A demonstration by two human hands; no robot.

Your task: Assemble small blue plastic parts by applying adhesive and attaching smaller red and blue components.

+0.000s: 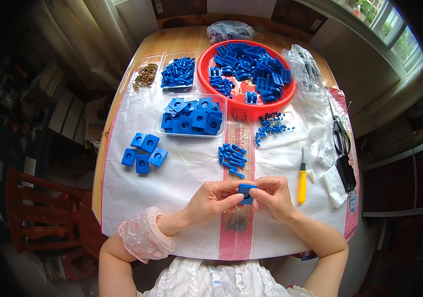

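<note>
Between my two hands, above the near middle of the table, is a blue square plastic plate (pixel 246 188) with a dark round hole. My left hand (pixel 217 198) pinches its left side between thumb and fingers. On its right side, my right hand (pixel 271 195) grips it, the thumb over the face by the hole. Part of the plate is hidden by my fingers. Just beyond lies a small pile of blue plastic pegs (pixel 232 157). To the left, several similar blue square plates (pixel 142 163) lie loose on the white sheet.
A clear tub (pixel 224 119) holds more blue plates. Behind stand trays of blue pegs (pixel 178 72) and brass-coloured screws (pixel 145 75), and a red basin (pixel 203 74) of blue parts. Tiny blue pieces (pixel 271 123) lie right. A yellow-handled screwdriver (pixel 302 187) and black scissors (pixel 341 136) lie further right.
</note>
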